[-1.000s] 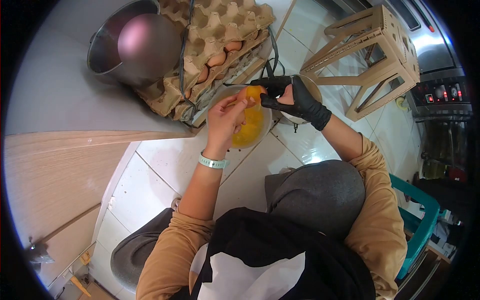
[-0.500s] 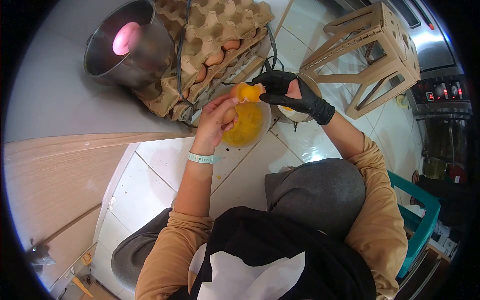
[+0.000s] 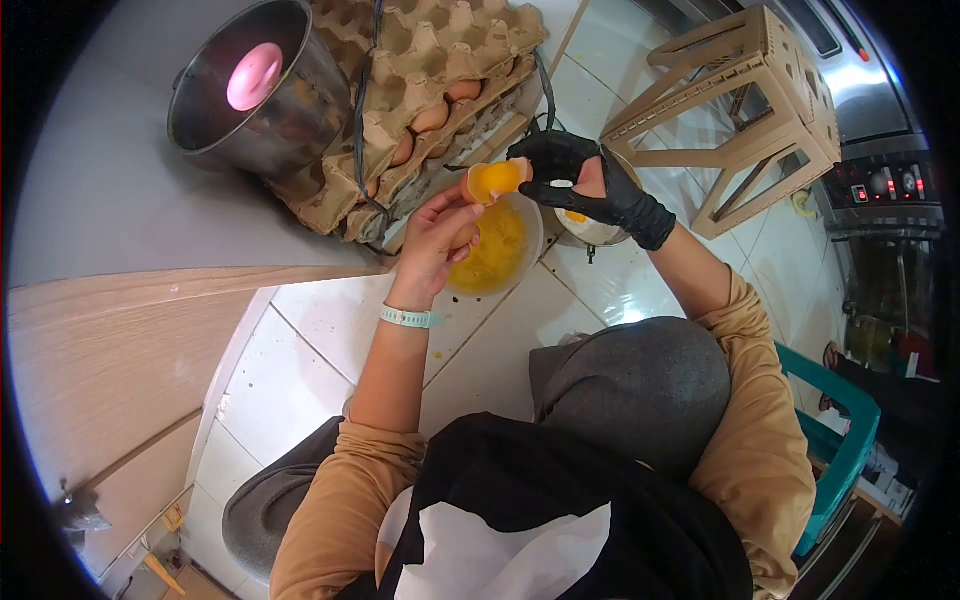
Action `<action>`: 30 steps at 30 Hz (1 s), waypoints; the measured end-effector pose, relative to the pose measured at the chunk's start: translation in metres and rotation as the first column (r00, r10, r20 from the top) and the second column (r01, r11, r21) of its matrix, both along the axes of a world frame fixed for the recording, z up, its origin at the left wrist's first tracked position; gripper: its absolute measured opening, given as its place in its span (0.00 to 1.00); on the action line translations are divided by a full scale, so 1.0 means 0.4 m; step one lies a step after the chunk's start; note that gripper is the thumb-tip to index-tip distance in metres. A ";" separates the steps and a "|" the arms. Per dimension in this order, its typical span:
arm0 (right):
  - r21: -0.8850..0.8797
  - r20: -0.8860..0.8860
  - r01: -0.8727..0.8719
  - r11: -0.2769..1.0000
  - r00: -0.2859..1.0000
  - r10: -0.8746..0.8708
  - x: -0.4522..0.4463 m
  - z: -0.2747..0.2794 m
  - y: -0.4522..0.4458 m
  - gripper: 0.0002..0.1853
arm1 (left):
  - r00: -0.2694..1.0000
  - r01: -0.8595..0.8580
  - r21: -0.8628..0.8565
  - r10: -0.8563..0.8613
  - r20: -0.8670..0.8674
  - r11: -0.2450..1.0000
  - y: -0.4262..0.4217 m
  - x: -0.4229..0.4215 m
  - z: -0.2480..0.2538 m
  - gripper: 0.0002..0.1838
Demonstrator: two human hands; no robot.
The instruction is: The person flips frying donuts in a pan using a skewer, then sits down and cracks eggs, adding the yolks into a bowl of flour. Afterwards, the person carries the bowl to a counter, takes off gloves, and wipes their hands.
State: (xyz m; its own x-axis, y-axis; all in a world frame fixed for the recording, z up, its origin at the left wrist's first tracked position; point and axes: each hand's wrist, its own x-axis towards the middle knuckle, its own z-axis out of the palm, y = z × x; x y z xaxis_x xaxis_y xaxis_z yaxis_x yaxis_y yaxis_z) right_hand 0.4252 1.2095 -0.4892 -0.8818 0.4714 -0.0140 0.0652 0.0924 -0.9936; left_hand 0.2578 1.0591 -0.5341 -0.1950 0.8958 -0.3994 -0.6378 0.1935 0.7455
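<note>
fingers of the left hand [image 3: 432, 240] are bare and pinched on the near edge of a cracked eggshell [image 3: 473, 188], with a brown rounded piece tucked beneath them, egg or shell i cannot tell. a yolk [image 3: 497, 180] sits in the shell, held above the far part of the bowl [image 3: 539, 238] of yellow egg. the gloved right hand [image 3: 600, 195] has its thumb and fingers curved well apart beside the shell's other edge; whether their tips touch it i cannot tell. a second ago both hands were closer together and the left covered more of the bowl; now the yolk shows plainly and looks whole, so the egg seems broken through, its yolk resting mostly on the left hand's grip. beneath the glove stands a pot [image 3: 588, 241] with a yellow spot on white. uncracked eggs [image 3: 430, 118] lie in the carton trays [image 3: 440, 60].
</note>
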 end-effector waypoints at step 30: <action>0.684 -0.161 0.204 0.700 0.979 -0.128 -0.011 0.063 -0.015 0.26 | 0.989 -0.062 0.117 0.076 -0.125 0.991 -0.001 0.008 -0.007 0.23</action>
State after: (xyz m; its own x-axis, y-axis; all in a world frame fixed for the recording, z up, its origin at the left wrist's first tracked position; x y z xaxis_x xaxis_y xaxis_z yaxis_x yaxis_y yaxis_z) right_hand 0.4206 1.2034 -0.4639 -0.7672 0.4524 0.4547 0.0575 0.7546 -0.6537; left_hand 0.2611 1.0586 -0.5368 -0.3013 0.9161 -0.2644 -0.5435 0.0628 0.8371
